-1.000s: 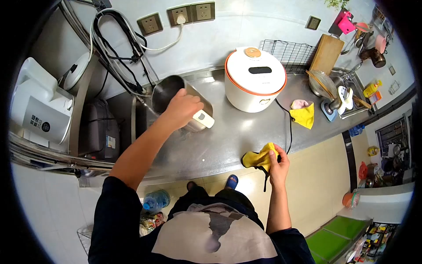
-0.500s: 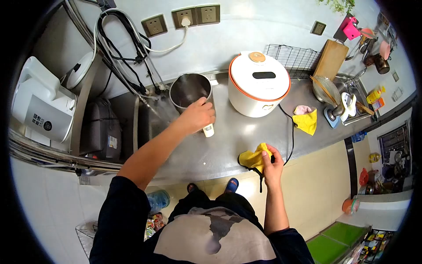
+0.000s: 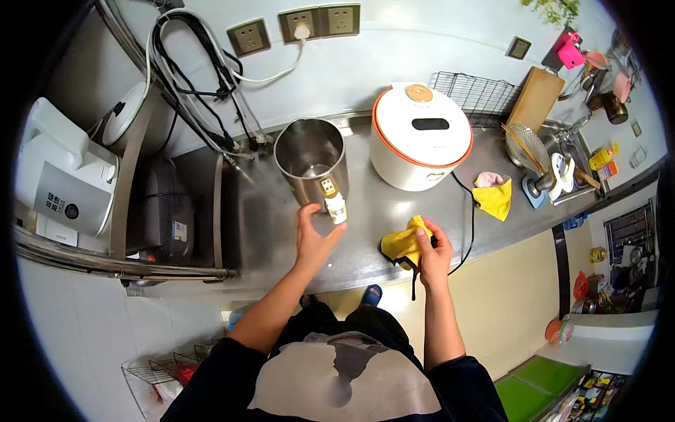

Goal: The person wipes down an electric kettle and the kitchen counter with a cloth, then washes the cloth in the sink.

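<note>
An open metal jug (image 3: 311, 158) stands upright on the steel counter, its pale handle (image 3: 335, 204) facing me. My left hand (image 3: 316, 235) is at the handle, thumb and fingers spread on either side of it. Whether the fingertips touch the handle is hard to tell. In my right hand (image 3: 434, 250) a yellow cloth (image 3: 406, 244) with a dark edge is pinched, hanging over the counter's front edge. A white rice cooker (image 3: 420, 138) with an orange rim, lid closed, sits right of the jug.
A second yellow cloth (image 3: 494, 199) lies right of the cooker, beyond a black cord (image 3: 472, 224). Farther right are a strainer (image 3: 526, 146), a cutting board (image 3: 536, 99) and a sink. Cables hang at the back left, above a dark grey case (image 3: 160, 211).
The jug has shifted right and its handle has turned toward me. My left hand has come off its rim and back to the handle, opening. The cloth in my right hand has moved slightly.
</note>
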Available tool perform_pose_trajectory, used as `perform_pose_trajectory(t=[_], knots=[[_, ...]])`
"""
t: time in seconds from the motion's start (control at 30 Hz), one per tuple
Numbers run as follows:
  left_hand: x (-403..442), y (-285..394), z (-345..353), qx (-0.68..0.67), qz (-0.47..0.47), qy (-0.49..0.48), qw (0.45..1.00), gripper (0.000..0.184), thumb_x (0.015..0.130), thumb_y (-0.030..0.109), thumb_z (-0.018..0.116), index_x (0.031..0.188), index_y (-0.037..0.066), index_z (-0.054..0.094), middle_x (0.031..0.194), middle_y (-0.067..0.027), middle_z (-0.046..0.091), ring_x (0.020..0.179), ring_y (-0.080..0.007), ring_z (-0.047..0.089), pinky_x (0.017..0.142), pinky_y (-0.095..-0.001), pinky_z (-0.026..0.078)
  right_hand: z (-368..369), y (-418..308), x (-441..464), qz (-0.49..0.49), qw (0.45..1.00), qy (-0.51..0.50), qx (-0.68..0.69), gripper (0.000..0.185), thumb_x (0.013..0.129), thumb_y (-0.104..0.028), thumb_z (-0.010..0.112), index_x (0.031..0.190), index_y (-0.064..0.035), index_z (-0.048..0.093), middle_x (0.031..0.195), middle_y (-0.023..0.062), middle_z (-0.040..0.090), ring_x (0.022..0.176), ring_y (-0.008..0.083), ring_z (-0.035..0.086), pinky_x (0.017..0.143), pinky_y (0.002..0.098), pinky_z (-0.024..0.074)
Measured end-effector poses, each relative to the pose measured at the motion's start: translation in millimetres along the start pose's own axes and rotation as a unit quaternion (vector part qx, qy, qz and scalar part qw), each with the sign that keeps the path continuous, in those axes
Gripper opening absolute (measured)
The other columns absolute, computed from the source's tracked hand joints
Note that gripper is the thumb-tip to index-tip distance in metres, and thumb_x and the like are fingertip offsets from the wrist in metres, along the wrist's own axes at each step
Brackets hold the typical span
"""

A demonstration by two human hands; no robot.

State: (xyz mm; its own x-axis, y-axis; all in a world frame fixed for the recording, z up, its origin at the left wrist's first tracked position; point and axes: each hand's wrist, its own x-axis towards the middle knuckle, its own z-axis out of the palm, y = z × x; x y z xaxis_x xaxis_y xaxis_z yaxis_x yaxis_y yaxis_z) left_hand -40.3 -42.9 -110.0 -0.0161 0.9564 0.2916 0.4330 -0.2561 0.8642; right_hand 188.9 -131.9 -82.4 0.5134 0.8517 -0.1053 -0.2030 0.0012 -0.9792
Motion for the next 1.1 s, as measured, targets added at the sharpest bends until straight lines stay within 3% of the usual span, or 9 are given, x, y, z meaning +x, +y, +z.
perform_pose_trajectory(t=[0.13,0.2,0.3,0.4,0.6,0.77,0.87,0.93,1.1], knots=[[23.6,6.2,27.7,-0.190,-0.177,-0.095,0.961,0.052,0.073,0.027,0.081,0.111,0.001,0.056,0.105,-0.0108,0.062,0.097,-0.0214,0.060,0.085,-0.0352,0.048,17.4,10.2,25.0,0.042,0.998,-0.040,-0.033,0.032,0.092,-0.017,0.066,0.118,0.0005,0.062,0.105,0.0086,0.065,0.093,0.0140,0.061,0.083,0.0267,0.0490],[26.1,-0.3,36.2,-0.234,-0.162,-0.055,0.957,0.042,0.075,0.019,0.076,0.108,0.001,0.057,0.093,-0.0073,0.065,0.082,-0.0179,0.062,0.075,-0.0327,0.050,13.6,32.4,41.2,-0.040,0.942,-0.047,-0.330,0.058,0.086,-0.030,0.070,0.135,-0.0062,0.051,0.136,0.0223,0.043,0.120,0.0301,0.050,0.098,0.0401,0.0419],[33.3,4.2,20.1,-0.244,-0.190,0.016,0.951,0.028,0.075,0.004,0.066,0.102,0.005,0.056,0.089,-0.0035,0.062,0.075,-0.0113,0.060,0.067,-0.0269,0.049,18.1,70.4,37.5,0.007,0.865,-0.042,-0.500,0.091,0.078,-0.054,0.069,0.148,-0.0130,0.030,0.150,0.0255,0.023,0.136,0.0410,0.031,0.102,0.0620,0.0285],[49.6,-3.1,-28.7,-0.262,-0.182,0.063,0.946,0.021,0.070,0.003,0.065,0.091,0.002,0.060,0.081,-0.0046,0.062,0.067,-0.0113,0.060,0.055,-0.0264,0.048,28.2,97.8,15.0,0.041,0.829,-0.123,-0.544,0.097,0.075,-0.054,0.072,0.148,-0.0080,0.028,0.151,0.0271,0.021,0.141,0.0397,0.021,0.108,0.0604,0.0191],[39.4,13.0,-114.5,-0.241,-0.144,0.111,0.953,0.021,0.064,-0.001,0.066,0.083,0.001,0.058,0.075,-0.0007,0.058,0.065,-0.0088,0.055,0.062,-0.0228,0.045,55.6,147.8,35.2,-0.117,0.854,0.008,-0.506,0.061,0.078,-0.026,0.075,0.127,-0.0029,0.049,0.148,0.0263,0.026,0.140,0.0418,0.021,0.111,0.0569,0.0163],[29.9,9.0,-165.2,-0.041,-0.026,0.116,0.992,0.019,0.068,-0.002,0.059,0.086,0.000,0.056,0.074,-0.0010,0.055,0.067,-0.0089,0.053,0.062,-0.0234,0.047,139.4,170.9,54.8,-0.194,0.861,-0.117,-0.455,0.053,0.082,-0.041,0.068,0.125,-0.0128,0.057,0.149,0.0224,0.031,0.142,0.0352,0.022,0.113,0.0558,0.0144],[33.9,23.7,-168.0,-0.175,-0.063,0.181,0.966,0.021,0.068,-0.001,0.058,0.089,-0.002,0.054,0.073,-0.0023,0.055,0.064,-0.0095,0.052,0.060,-0.0241,0.047,209.7,167.3,23.1,-0.247,0.818,-0.252,-0.454,0.048,0.080,-0.041,0.070,0.123,-0.0211,0.061,0.145,0.0201,0.037,0.142,0.0332,0.024,0.112,0.0565,0.0171],[37.3,25.4,-172.7,-0.165,-0.064,0.161,0.971,0.023,0.068,-0.001,0.058,0.089,-0.002,0.052,0.072,-0.0041,0.053,0.061,-0.0103,0.052,0.057,-0.0249,0.046,230.6,172.0,0.8,-0.257,0.761,-0.372,-0.465,0.043,0.079,-0.037,0.071,0.116,-0.0172,0.065,0.135,0.0168,0.046,0.137,0.0326,0.032,0.112,0.0551,0.0201],[33.4,13.3,-178.7,-0.161,-0.113,0.151,0.969,0.019,0.067,0.001,0.057,0.086,-0.002,0.051,0.071,-0.0049,0.054,0.058,-0.0117,0.051,0.055,-0.0237,0.044,172.6,178.8,0.7,-0.346,0.774,-0.310,-0.431,0.047,0.065,-0.027,0.077,0.108,-0.0109,0.066,0.121,0.0152,0.055,0.122,0.0353,0.047,0.108,0.0535,0.0292]])
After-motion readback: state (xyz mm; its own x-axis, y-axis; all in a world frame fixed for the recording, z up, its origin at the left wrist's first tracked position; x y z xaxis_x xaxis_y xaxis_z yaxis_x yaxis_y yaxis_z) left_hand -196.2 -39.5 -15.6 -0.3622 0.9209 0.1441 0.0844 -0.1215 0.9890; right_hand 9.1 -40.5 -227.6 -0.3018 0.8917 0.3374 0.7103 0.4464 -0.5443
